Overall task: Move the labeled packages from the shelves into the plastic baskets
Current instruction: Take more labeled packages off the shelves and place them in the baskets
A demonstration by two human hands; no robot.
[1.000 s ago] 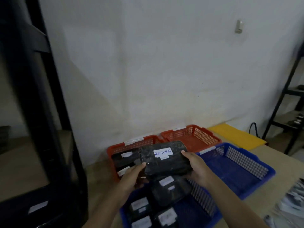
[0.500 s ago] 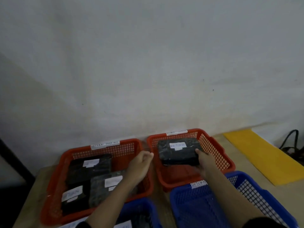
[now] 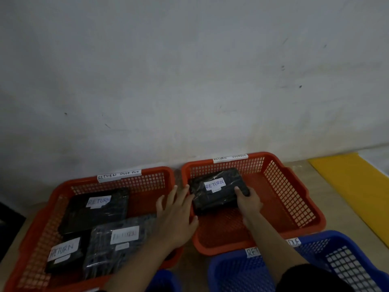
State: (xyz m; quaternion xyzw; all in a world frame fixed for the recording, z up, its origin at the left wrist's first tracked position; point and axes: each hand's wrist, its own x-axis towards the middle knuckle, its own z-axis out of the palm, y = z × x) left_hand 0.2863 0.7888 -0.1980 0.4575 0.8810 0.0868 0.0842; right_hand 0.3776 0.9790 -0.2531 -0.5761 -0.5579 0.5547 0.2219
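your right hand point(image 3: 249, 202) grips the black package point(image 3: 217, 191) (labelled "return") in the right red basket point(image 3: 294, 199); your left hand point(image 3: 176, 216) hovers beside it, fingers spread.

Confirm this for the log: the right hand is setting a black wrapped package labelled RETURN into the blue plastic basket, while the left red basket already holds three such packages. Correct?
One detail is wrong. In the head view, the right hand sets the black wrapped package labelled RETURN into the right-hand red plastic basket, not the blue plastic basket. The left red basket does hold three such packages.
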